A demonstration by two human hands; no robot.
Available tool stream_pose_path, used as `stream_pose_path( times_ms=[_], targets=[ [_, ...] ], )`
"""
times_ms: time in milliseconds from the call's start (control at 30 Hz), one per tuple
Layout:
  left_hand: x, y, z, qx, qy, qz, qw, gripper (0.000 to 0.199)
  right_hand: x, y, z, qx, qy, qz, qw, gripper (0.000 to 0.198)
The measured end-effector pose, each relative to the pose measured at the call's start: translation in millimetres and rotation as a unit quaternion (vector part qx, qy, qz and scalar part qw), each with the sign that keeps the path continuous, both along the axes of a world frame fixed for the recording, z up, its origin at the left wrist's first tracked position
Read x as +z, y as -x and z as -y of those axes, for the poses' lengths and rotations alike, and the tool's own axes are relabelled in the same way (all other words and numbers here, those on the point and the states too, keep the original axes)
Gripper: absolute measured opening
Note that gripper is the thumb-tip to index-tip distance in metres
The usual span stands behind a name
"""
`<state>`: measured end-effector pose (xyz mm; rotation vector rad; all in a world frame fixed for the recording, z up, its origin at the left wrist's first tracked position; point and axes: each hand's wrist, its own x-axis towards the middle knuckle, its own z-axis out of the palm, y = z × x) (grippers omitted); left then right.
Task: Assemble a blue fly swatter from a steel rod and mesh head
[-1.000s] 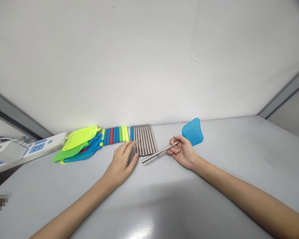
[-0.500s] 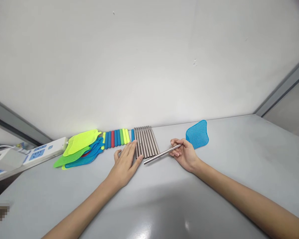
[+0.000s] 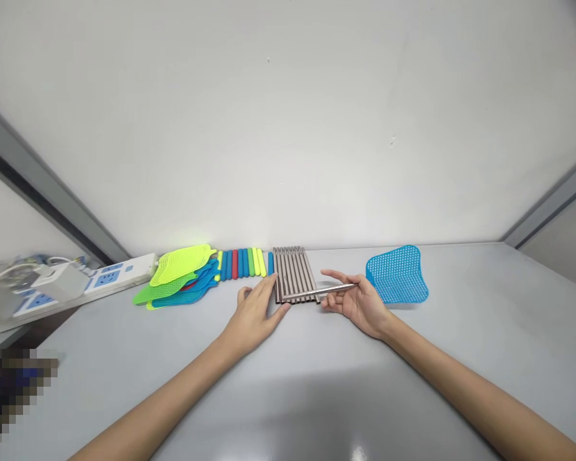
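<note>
Right hand [image 3: 365, 310] grips a metal rod [image 3: 324, 291], thumb side closed on the rod's right end, index finger stretched out clear of it. Key relation: the rod points leftward from this hand, long axis nearly crosswise, its free end over the near ends of a row of metal rods [image 3: 297, 269] that runs away toward the wall. Contact with the row: cannot tell.

Left hand [image 3: 253, 318] is nearer that free end; it is spread and slack, palm down, fingertips at the row's left edge, thumb just beside the near ends. A blue mesh piece [image 3: 397, 275] sits just right of the right hand; any join to the rod is hidden by the hand. Coloured sticks [image 3: 240, 263] lie left of the row on the desk [image 3: 317, 358].

Versus half a second ago: free end now overlaps the row rather than sitting in front of it; rod lies flatter in view; index finger has extended; mesh shows broader. Camera view has also shifted.
</note>
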<state>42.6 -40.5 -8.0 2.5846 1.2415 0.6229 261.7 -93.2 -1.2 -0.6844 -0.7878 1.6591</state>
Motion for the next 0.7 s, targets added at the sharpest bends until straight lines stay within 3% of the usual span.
stream_pose_path(
  times_ms=[433,700],
  targets=[
    [-1.3,-1.4,-1.0,0.016,0.014,0.029,0.999,0.051,0.5,3.6,-3.9,-0.014,-0.020,0.014,1.000,0.049],
    [-3.0,-3.4,-5.8,0.034,0.005,0.036,0.999,0.064,0.7,1.8,-2.4,0.001,-0.026,0.001,1.000,0.050]
  ],
)
